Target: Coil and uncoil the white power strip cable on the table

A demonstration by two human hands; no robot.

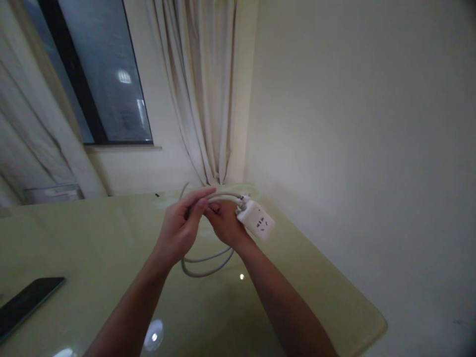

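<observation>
A coiled pale grey power cord (208, 272) hangs in loops from my hands, above the table. My left hand (180, 225) is closed, pinching the cord between thumb and fingers. Close against it, my right hand (225, 223) is closed on the same bundle of loops; its fingertips are partly hidden behind the left hand. A white power strip (257, 219) with socket slots on its face sits at the cord's end, over the back of my right wrist, tilted down to the right.
The table (305, 277) has a glossy greenish top with a rounded right corner. A dark flat device (29, 302) lies at its left. A small black object (157, 195) is near the far edge. Beyond are curtains (201, 89), a window (104, 69) and a bare wall (353, 124) on the right.
</observation>
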